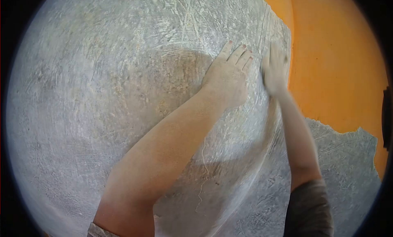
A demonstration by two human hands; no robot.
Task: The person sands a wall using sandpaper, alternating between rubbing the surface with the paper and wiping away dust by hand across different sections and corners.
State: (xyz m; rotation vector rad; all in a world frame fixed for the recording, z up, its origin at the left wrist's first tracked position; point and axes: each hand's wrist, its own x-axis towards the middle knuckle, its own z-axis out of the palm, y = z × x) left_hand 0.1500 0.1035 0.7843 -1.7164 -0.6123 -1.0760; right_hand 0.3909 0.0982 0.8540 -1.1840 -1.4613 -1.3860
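My left hand [229,75] lies flat on a grey, scratched, plaster-like surface [135,93], its fingers apart and pointing up and to the right. Dust seems to coat the skin. To its right, my right hand [276,69] is slightly blurred, with straight fingers pointing up, against the same surface close to the orange edge. Nothing shows in either hand. Both forearms reach up from the lower part of the view, and a dark sleeve [309,210] covers the right elbow.
An orange painted area [335,65] meets the grey along a jagged border on the right. A pale curved ridge [245,192] runs down between my arms. Left of it, a thin wavy crack-like line [204,159] descends. Something dark [386,118] stands at the far right edge.
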